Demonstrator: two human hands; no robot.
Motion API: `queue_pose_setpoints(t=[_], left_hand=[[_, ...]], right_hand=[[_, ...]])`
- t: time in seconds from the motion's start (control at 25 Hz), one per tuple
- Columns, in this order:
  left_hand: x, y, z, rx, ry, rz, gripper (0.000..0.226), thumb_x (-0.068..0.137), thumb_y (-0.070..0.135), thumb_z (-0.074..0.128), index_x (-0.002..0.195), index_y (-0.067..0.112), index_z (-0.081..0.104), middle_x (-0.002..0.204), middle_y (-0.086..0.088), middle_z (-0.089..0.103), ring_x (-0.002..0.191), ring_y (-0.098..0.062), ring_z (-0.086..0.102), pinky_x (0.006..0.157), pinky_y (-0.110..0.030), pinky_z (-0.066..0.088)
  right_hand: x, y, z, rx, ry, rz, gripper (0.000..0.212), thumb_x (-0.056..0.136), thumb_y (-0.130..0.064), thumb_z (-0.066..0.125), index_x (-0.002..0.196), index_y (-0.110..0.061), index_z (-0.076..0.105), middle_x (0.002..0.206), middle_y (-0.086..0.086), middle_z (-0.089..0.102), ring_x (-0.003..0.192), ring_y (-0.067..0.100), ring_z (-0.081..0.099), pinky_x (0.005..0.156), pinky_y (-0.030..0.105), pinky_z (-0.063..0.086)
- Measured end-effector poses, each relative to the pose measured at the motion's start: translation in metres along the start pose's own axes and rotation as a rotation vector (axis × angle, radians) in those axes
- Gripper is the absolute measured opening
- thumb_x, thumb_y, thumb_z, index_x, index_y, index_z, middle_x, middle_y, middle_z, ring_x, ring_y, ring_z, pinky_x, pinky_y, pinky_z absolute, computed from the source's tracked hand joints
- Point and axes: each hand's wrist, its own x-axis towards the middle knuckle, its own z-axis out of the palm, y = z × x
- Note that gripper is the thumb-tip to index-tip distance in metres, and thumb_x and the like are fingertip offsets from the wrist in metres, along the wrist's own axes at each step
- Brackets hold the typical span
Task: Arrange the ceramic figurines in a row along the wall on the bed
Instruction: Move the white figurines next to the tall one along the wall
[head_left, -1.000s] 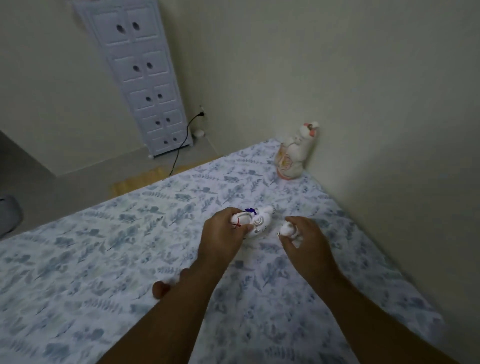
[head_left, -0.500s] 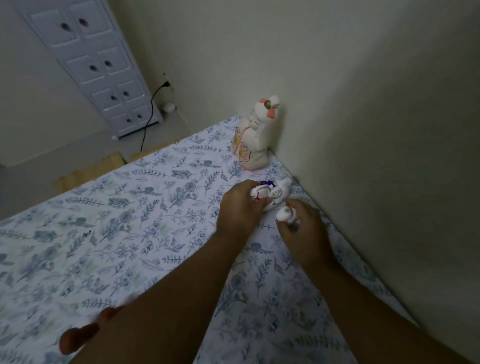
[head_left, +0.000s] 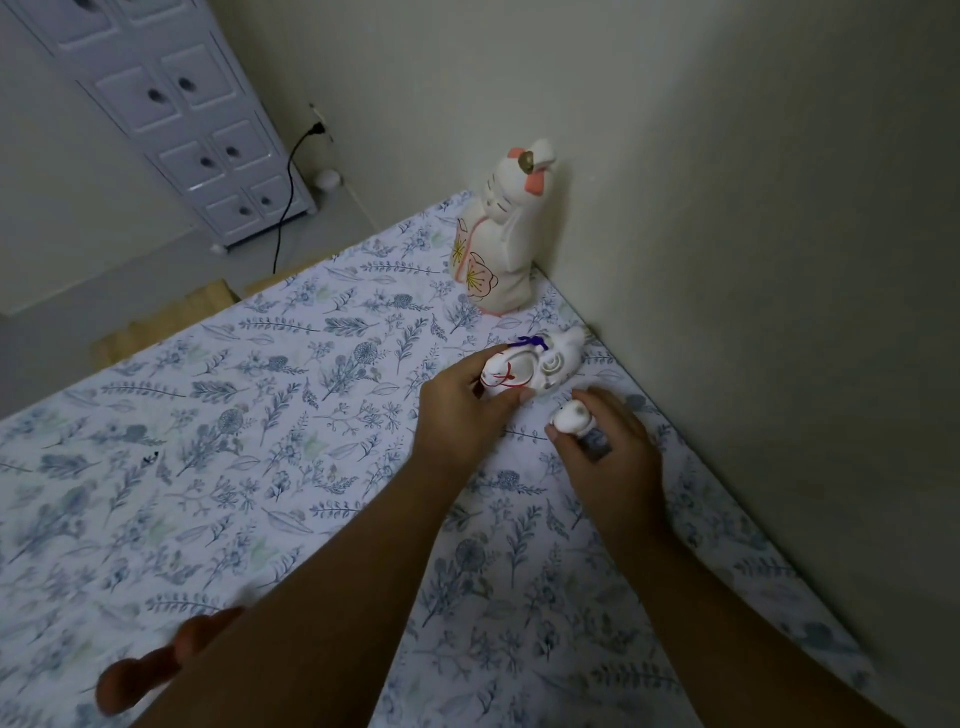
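A tall white ceramic figurine (head_left: 498, 244) with pink flowers and a pink bow stands upright on the bed against the wall. Just in front of it, my left hand (head_left: 457, 415) grips a white figurine with a purple bow and red cord (head_left: 540, 364), low over the sheet near the wall. My right hand (head_left: 608, 457) holds a small white figurine (head_left: 569, 415) between thumb and fingers, right beside the other one. Most of the small figurine is hidden by my fingers.
The bed sheet (head_left: 260, 441) has a blue floral print and meets the wall (head_left: 727, 260) on the right. A white drawer cabinet (head_left: 197, 130) stands beyond the bed's end, with a black cable (head_left: 288, 197) plugged into the wall. My toes (head_left: 156, 670) show at the lower left.
Both hands carried their figurines forward and to the right, from mid-bed to just beside the wall and the tall figurine. The view has closed in on the corner.
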Motion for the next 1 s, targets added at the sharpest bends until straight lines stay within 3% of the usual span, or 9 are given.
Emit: queue_pose_setpoints(t=[0.12,0.36,0.52,0.68,0.76,0.88,1.0], left_hand=[[-0.001,0.000,0.001,-0.007,0.003,0.009,0.045,0.078,0.011,0.087,0.122,0.015,0.075,0.111,0.007,0.079,0.103,0.001,0.072,0.091,-0.017,0.055],[-0.002,-0.003,0.004,-0.026,0.017,-0.005,0.045,0.079,0.011,0.087,0.122,0.014,0.074,0.110,0.005,0.079,0.102,0.001,0.072,0.089,-0.017,0.055],[-0.003,-0.005,0.005,0.006,0.025,-0.004,0.046,0.078,0.014,0.087,0.122,0.016,0.073,0.109,0.007,0.078,0.099,0.003,0.071,0.087,-0.015,0.055],[-0.004,0.001,0.001,0.069,0.003,-0.041,0.055,0.076,0.024,0.089,0.127,0.021,0.070,0.114,0.016,0.073,0.099,0.013,0.066,0.089,-0.007,0.050],[-0.013,0.006,-0.010,0.152,0.013,-0.056,0.065,0.078,0.030,0.087,0.138,0.020,0.063,0.128,0.015,0.066,0.112,0.011,0.059,0.091,0.004,0.036],[-0.045,0.012,-0.037,0.315,0.017,-0.047,0.060,0.092,0.035,0.074,0.146,0.017,0.054,0.147,-0.003,0.058,0.137,-0.016,0.051,0.107,-0.015,0.030],[-0.096,0.015,-0.074,0.420,-0.009,-0.022,0.053,0.103,0.038,0.055,0.150,0.015,0.049,0.155,-0.006,0.049,0.149,-0.021,0.035,0.119,-0.028,0.021]], right_hand=[[-0.005,-0.001,-0.002,0.007,0.000,-0.026,0.039,0.078,-0.016,0.084,0.114,-0.008,0.070,0.116,0.007,0.069,0.107,0.020,0.063,0.087,0.030,0.056],[-0.015,-0.002,-0.005,-0.005,-0.022,-0.074,0.037,0.078,-0.018,0.083,0.111,-0.009,0.071,0.114,0.005,0.069,0.106,0.020,0.064,0.082,0.030,0.057],[-0.016,-0.004,-0.006,0.007,-0.042,-0.056,0.037,0.078,-0.022,0.082,0.111,-0.014,0.069,0.111,-0.001,0.068,0.101,0.010,0.062,0.080,0.010,0.049],[-0.020,-0.009,-0.007,0.033,-0.082,0.076,0.057,0.078,-0.028,0.083,0.129,-0.019,0.060,0.123,-0.005,0.060,0.108,-0.008,0.051,0.084,-0.002,0.036],[-0.024,-0.014,-0.009,-0.003,-0.106,0.086,0.066,0.080,-0.032,0.081,0.138,-0.019,0.052,0.136,-0.001,0.055,0.124,-0.001,0.044,0.096,0.005,0.034],[-0.032,-0.032,-0.013,-0.142,-0.126,0.030,0.068,0.090,-0.037,0.070,0.147,-0.013,0.044,0.155,0.006,0.041,0.145,0.014,0.026,0.114,0.036,0.030],[-0.051,-0.060,-0.009,-0.220,-0.163,-0.130,0.059,0.097,-0.038,0.057,0.148,-0.012,0.043,0.155,0.004,0.041,0.145,0.014,0.026,0.117,0.037,0.026]])
